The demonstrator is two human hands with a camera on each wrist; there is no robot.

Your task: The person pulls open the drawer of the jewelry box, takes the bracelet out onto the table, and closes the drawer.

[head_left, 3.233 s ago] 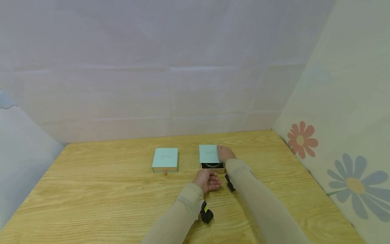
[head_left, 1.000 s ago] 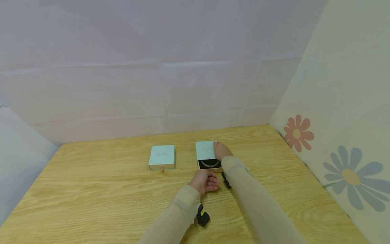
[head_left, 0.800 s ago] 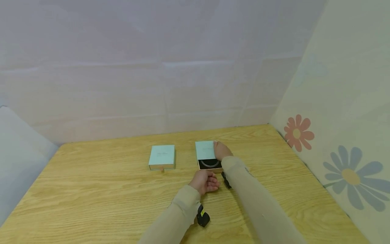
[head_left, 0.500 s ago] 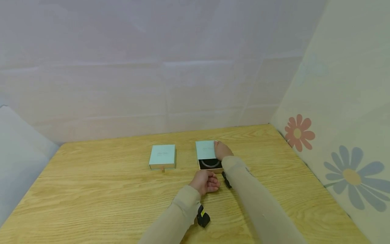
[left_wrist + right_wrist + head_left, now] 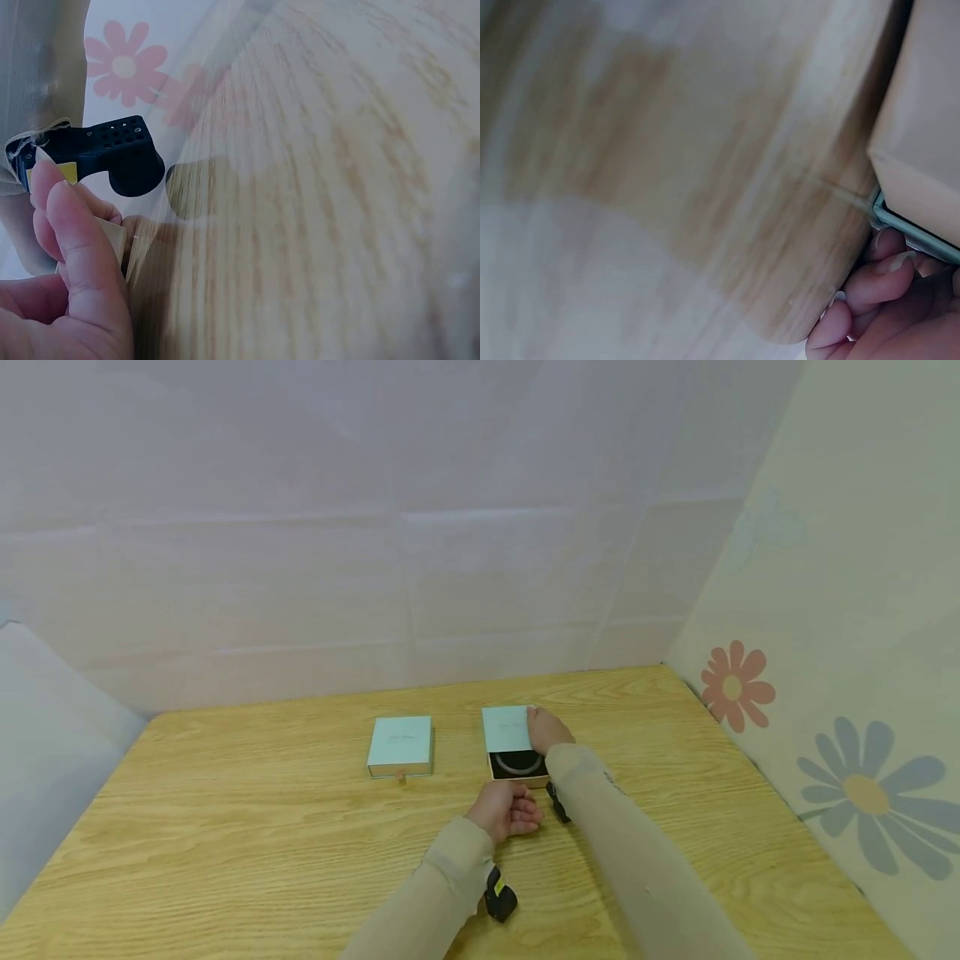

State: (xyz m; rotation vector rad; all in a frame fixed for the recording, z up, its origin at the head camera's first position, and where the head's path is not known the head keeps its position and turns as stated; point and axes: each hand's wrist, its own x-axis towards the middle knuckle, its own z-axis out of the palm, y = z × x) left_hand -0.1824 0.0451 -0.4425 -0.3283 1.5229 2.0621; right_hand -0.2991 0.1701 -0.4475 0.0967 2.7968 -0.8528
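Gripping the right side of a pale blue cover, the right hand curls its fingers along the lower edge, as the right wrist view shows. The cover belongs to a drawer-style gift box lying flat on the wood-grain tabletop, toward its back edge and right of centre. From the cover's near end the black-lined drawer juts out partway toward the person, with a grey bangle lying inside. The left hand is at the drawer's front wall, its visible fingers loosely bent; whether its thumb and index finger pinch anything there cannot be told. Well to the left of the open box, a matching closed gift box rests with a small tan pull tab at its near side. Both forearms wear beige sleeves, and a black wrist camera hangs below the left cuff. Beyond the right edge, a red flower and a blue-grey flower decorate the wall covering.
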